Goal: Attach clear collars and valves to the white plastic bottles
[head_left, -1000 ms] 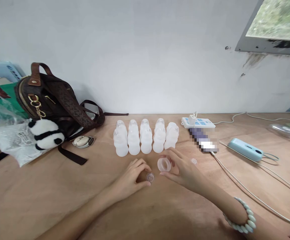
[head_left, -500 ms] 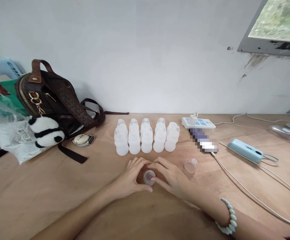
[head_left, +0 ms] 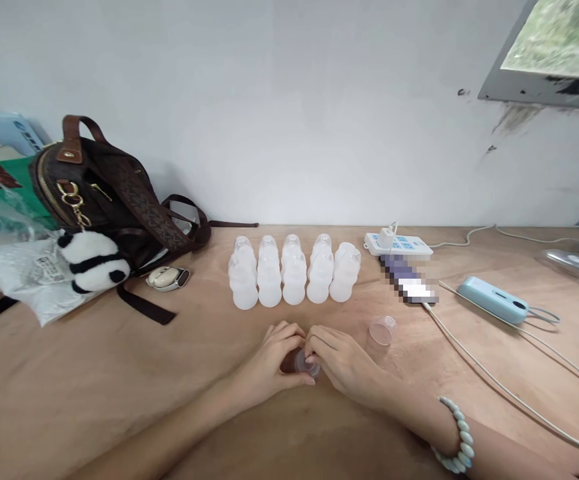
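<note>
A small translucent plastic bottle [head_left: 301, 364] stands on the table between my hands, seen from above and partly hidden by fingers. My left hand [head_left: 274, 360] curls around its left side, thumb in front and fingers behind. Bent over the top from the right, my right hand [head_left: 336, 357] has its thumb and fingers pinched together there; what lies under the fingertips is hidden. A clear cap [head_left: 382, 331] lies on the table to the right of my right hand. Beyond my hands stand several white bottles [head_left: 294, 280] in two close rows, with clear domed tops.
At left sit a brown backpack [head_left: 104, 180] with a panda plush [head_left: 98, 261], a plastic bag [head_left: 24, 267] and a beige mouse [head_left: 168, 278]. At right are a power strip [head_left: 416, 248], a blurred-out phone [head_left: 404, 277], a light blue power bank [head_left: 492, 299] and a white cable [head_left: 489, 377].
My right fingers have drawn together over the bottle's top, covering more of it. The bottle and both hands have shifted slightly right and toward me.
</note>
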The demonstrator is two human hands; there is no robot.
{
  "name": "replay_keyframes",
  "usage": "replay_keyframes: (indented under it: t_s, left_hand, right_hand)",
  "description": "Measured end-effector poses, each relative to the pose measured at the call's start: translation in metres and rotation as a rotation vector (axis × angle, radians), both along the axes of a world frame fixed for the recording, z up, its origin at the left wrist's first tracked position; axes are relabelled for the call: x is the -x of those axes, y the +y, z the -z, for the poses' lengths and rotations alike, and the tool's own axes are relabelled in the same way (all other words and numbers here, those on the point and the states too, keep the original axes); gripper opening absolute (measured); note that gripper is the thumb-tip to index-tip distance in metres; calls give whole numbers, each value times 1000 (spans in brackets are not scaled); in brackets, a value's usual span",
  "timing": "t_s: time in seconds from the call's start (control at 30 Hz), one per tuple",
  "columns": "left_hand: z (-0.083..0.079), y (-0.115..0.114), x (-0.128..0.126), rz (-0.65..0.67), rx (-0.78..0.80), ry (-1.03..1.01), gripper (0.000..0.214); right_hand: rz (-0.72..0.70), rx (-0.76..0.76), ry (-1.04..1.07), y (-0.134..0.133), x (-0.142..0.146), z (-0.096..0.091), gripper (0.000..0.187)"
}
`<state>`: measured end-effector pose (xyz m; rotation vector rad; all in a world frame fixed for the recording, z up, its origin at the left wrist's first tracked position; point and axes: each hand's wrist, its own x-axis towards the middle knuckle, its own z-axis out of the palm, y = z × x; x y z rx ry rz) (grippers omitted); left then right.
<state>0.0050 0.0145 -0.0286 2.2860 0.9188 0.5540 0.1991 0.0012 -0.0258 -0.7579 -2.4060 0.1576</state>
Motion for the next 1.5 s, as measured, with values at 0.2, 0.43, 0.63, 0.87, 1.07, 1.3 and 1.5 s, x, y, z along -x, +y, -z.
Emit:
replay_keyframes:
  t_s: [0.2, 0.43, 0.63, 0.87, 1.07, 1.3, 1.5]
  left_hand:
    - [2, 2, 1, 15, -3, -11, 31]
    - [2, 3, 2, -26, 35, -18, 59]
    - [0, 3, 4, -52, 91, -10, 81]
    - [-2, 2, 6, -42, 102, -67, 77]
    - [-4, -3, 10, -35, 84, -121, 74]
    - [0, -14, 13, -132, -200, -375, 57]
    - [0, -15, 13, -124, -366, -626, 72]
  right_hand:
    - [20, 33, 88, -3, -6, -8, 23]
    - [59, 197, 46, -5, -6, -20, 8]
    - [446, -18, 280, 26, -45, -53, 11]
    - [610, 34, -11, 117, -89, -74, 34]
    - [533, 86, 83, 138, -98, -63, 17]
    - [604, -52, 795, 77, -91, -89, 13]
    - [83, 467, 691, 8, -12, -70, 24]
